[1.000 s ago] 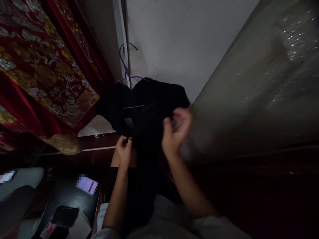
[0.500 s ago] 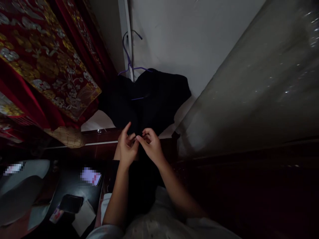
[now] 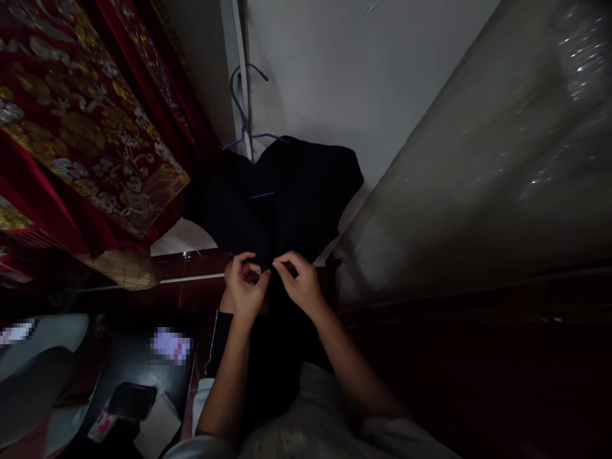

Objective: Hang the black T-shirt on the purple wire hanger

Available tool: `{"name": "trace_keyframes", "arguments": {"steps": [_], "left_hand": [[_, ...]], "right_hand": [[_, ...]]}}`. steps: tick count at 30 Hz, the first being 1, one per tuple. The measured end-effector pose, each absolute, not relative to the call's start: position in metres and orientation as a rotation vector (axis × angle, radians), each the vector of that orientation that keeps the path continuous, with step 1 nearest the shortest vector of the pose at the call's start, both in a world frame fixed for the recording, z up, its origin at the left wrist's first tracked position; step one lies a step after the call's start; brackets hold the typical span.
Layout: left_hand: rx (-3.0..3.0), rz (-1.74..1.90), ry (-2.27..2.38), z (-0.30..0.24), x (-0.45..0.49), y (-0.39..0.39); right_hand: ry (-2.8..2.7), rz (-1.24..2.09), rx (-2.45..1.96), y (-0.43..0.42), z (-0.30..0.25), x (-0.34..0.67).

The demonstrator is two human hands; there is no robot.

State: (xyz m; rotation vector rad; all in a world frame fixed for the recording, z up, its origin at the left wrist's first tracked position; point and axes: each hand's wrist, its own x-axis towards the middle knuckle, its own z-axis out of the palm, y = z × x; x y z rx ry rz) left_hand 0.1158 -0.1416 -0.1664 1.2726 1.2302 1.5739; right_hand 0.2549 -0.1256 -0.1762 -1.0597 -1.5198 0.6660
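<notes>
Hands: 2, one left hand (image 3: pixel 245 285), one right hand (image 3: pixel 301 285), center. Black garment (image 3: pixel 306 191): 1. Purple hanger (image 3: pixel 245 129): 1, upper center. Lower left, 1 dark tabletop (image 3: pixel 129 360): 1 lit phone (image 3: pixel 171 345), 1 flat black item (image 3: pixel 131 400), 1 pale flat piece (image 3: pixel 157 428), 1 small printed item (image 3: pixel 102 425). Red embroidered cloth (image 3: pixel 90 121), upper left: layered, count unclear.

Bare left hand (image 3: pixel 245 290): curled its fingers at the front of a black cloth garment (image 3: pixel 306 191); darkness hid its grip.
Bare right hand (image 3: pixel 303 284): pinched there, just beside the left, thumb and forefinger together.
Thin purple hanger (image 3: pixel 245 129): held the garment before a pale grey wall (image 3: pixel 344 70).
Gold-and-silver embroidered red cloth (image 3: pixel 90 121): hung at the left.
Glossy black tabletop (image 3: pixel 130 364): bore a lit rectangular phone (image 3: pixel 171 345).
</notes>
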Motion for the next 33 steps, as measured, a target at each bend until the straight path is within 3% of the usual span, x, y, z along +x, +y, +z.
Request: {"name": "trace_keyframes", "arguments": {"steps": [9,14,18,25,33], "left_hand": [[1.297,1.506,1.170,-0.189,0.141,-0.154],[1.414,1.411,1.193,-0.194,0.149,-0.159],[1.679,1.385,1.099,-0.148,0.132,-0.135],[2.147,1.686,1.040,-0.033,0.111,-0.071],[2.319,1.742,1.026,-0.021,0.112,-0.054]], "right_hand": [[-1.540,0.167,-0.889,-0.023,-0.091,0.269],[-1.581,0.116,-0.820,0.015,-0.042,0.274],[-1.569,0.162,-0.792,-0.001,-0.035,0.271],[-1.649,0.068,-0.632,-0.032,-0.037,0.274],[-1.761,-0.050,-0.535,-0.037,-0.034,0.279]]}}
